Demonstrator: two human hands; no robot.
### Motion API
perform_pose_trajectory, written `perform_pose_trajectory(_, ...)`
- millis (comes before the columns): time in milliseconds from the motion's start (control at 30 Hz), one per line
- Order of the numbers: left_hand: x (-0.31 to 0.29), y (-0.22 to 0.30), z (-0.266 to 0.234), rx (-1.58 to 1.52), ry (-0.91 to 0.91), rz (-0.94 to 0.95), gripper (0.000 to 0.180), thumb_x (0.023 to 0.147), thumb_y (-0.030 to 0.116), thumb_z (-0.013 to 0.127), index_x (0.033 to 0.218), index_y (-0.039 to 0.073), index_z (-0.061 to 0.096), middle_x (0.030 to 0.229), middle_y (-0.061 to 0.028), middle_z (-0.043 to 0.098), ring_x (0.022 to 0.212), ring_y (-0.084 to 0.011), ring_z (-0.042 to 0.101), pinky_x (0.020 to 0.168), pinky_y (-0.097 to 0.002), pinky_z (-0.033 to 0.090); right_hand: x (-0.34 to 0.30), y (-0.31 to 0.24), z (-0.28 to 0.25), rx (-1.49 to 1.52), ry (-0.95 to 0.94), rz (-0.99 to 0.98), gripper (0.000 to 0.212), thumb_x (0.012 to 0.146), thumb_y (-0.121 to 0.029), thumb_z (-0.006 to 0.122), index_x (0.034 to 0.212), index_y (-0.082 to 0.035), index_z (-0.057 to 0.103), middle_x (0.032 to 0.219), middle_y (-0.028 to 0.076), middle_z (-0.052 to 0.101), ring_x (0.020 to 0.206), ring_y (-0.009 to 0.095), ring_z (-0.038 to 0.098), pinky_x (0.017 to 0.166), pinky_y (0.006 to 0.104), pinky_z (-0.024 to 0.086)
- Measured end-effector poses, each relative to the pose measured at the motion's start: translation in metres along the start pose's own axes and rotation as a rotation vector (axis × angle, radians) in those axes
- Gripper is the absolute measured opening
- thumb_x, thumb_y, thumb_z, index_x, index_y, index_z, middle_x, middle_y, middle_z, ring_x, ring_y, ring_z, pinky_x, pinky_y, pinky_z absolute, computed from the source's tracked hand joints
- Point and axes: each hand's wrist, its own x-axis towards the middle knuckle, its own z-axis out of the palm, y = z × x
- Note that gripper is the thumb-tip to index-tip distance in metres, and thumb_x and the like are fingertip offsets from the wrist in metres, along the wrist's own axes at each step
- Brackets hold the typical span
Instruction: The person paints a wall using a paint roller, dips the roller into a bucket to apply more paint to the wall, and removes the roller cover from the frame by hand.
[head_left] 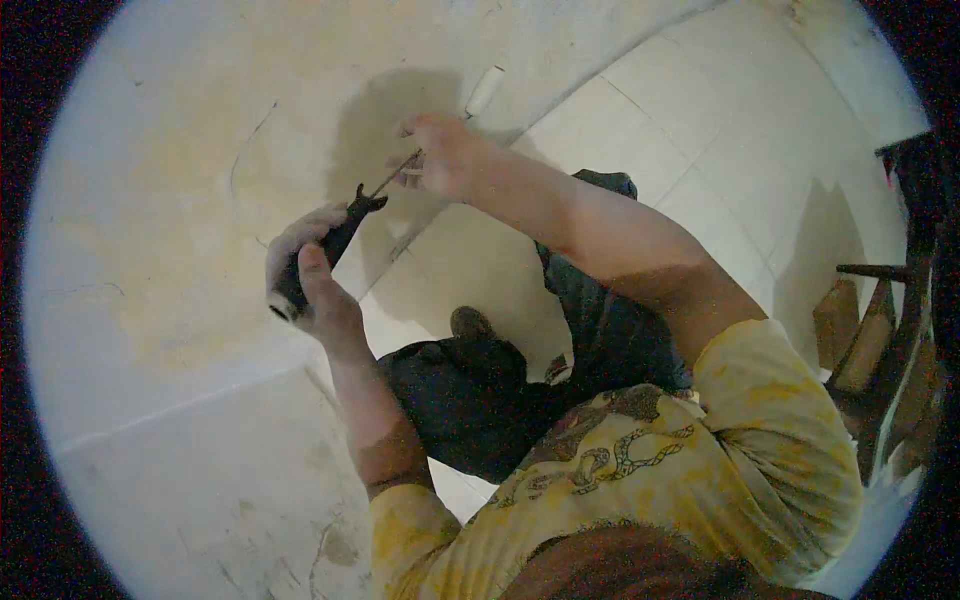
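My left hand (pixel 325 270) is wrapped round a dark, thick cylindrical handle (pixel 340 238). One end of the handle has a pale round opening, and its far end flares into two short prongs. A thin dark rod (pixel 396 174) runs from the prongs up to my right hand (pixel 440 160), whose fingers close about its far end. Just beyond the right hand, a small white cylinder (pixel 485 92) shows in front of the wall. I cannot tell whether it joins the rod, since the hand hides the stretch between.
A stained, off-white wall (pixel 190 200) with cracks and yellowish patches stands ahead and left. Pale tiles (pixel 640 130) cover the floor. My bent legs in dark trousers (pixel 620 320) are below my arms. At the right edge stands dark wooden furniture (pixel 890 330).
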Motion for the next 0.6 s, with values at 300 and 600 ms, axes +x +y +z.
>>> perform_pose_trajectory(300, 0.042, -0.028, 0.024, 0.337, -0.301, -0.395, 0.022, 0.084, 0.019, 0.064, 0.085, -0.003, 0.062, 0.078, -0.0049, 0.064, 0.071, -0.0091, 0.057, 0.067, -0.0231, 0.046, 0.008, 0.002, 0.021, 0.007, -0.043, 0.406, 0.018, 0.087, -0.017, 0.048, 0.101, -0.007, 0.050, 0.087, 0.010, 0.050, 0.077, 0.024, 0.055, 0.072, 0.0393, 0.047)
perform_pose_trajectory(600, 0.077, -0.027, 0.033, 0.436, -0.323, -0.239, 0.017, 0.084, 0.017, 0.064, 0.092, 0.001, 0.063, 0.083, -0.0055, 0.066, 0.076, -0.0119, 0.061, 0.069, -0.0252, 0.049, 0.008, -0.044, 0.034, 0.111, -0.370, 0.348, 0.026, 0.091, -0.014, 0.031, 0.099, -0.001, 0.052, 0.076, 0.006, 0.053, 0.065, 0.019, 0.053, 0.073, 0.0389, 0.047)
